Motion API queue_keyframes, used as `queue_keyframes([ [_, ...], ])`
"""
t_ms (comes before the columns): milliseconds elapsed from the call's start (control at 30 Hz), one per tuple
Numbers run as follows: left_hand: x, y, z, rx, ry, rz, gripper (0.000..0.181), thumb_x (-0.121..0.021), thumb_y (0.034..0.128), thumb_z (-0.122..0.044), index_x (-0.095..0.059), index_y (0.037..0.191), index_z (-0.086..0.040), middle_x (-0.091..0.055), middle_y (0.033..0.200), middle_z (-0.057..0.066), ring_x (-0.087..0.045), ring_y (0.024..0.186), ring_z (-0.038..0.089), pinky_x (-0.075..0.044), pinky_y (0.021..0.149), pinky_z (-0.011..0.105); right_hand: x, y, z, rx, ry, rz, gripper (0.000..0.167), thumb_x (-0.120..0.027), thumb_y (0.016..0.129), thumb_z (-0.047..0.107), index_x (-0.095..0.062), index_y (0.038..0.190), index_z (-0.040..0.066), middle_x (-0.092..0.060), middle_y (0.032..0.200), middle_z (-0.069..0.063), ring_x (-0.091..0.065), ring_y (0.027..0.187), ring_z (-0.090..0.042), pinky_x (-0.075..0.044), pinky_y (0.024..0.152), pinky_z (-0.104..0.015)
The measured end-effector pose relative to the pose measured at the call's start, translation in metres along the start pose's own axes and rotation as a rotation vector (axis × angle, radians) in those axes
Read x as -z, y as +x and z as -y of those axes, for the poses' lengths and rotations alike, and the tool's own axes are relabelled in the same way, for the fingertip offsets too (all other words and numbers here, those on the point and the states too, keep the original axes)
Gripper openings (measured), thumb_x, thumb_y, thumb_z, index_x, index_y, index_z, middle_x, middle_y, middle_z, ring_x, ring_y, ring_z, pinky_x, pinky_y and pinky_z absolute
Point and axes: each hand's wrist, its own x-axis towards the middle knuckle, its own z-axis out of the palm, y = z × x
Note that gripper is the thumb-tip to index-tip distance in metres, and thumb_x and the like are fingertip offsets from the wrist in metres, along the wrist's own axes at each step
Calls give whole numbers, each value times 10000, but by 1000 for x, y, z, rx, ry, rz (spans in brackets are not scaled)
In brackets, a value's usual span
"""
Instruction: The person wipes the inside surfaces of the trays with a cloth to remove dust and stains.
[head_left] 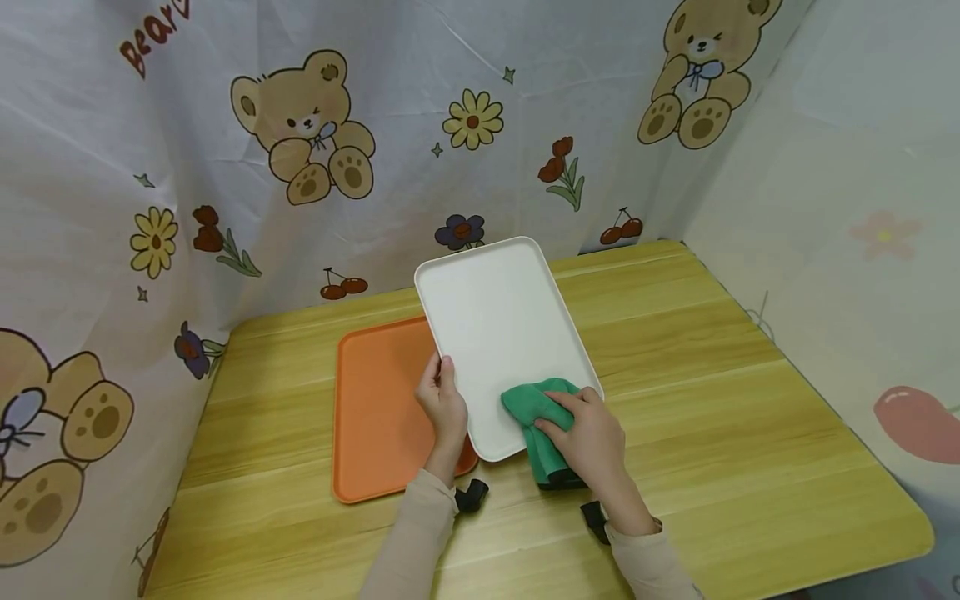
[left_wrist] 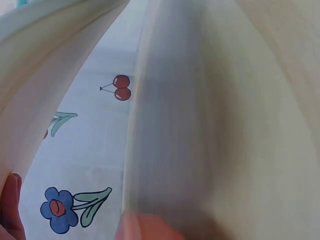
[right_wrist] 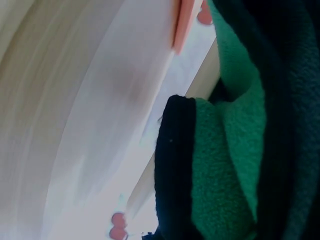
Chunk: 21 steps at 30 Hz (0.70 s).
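while pinching white tray (head_left: 502, 325) by its left edge in left hand (head_left: 444, 404) above tabletop (head_left: 712, 400) and gripping green cloth (head_left: 543, 408) in right hand (head_left: 596, 437) at tray's near edge, could twist tray loose by overpressing.

An orange tray (head_left: 375, 417) is laid flat on the left part of a wood-grained counter (head_left: 720, 400). The counter is backed by a pale cloth (head_left: 405, 50), printed with bears (head_left: 318, 154), yellow flowers (head_left: 472, 122), red tulips (head_left: 551, 170), cherries (head_left: 632, 227) and blue flowers (left_wrist: 58, 209). Red lettering (head_left: 155, 33) is seen upper left. At right, a whitish sheet (head_left: 847, 100) is marked with a pink flower (head_left: 885, 237).
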Motion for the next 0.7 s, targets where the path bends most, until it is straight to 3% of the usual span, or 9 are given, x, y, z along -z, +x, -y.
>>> queue_keyframes([
  [200, -1, 2, 3, 3, -1, -26, 282, -488, 978, 43, -600, 1199, 177, -645, 1055, 348, -618, 800, 76, -518, 698, 158, 6, 13, -21, -60, -22, 20, 469, -847, 752, 308, -730, 1156, 101, -583, 875, -144, -536, 633, -213, -393, 484, -273],
  [467, -1, 6, 29, 9, -9, -48, 283, -492, 992, 8, -617, 1207, 142, -652, 1059, 332, -591, 787, 40, -495, 682, 140, 13, 18, -29, -87, -62, 11, 455, -836, 766, 298, -726, 1168, 115, -603, 949, -179, -576, 648, -249, -401, 471, -282],
  [700, 2, 5, 34, -32, 9, -32, 290, -506, 1002, -65, -647, 1194, 101, -673, 1034, 299, -614, 792, 47, -512, 681, 159, 15, 19, -36, -101, -109, -57, 433, -840, 766, 281, -731, 1161, 139, -610, 974, -174, -609, 682, -297, -444, 485, -339],
])
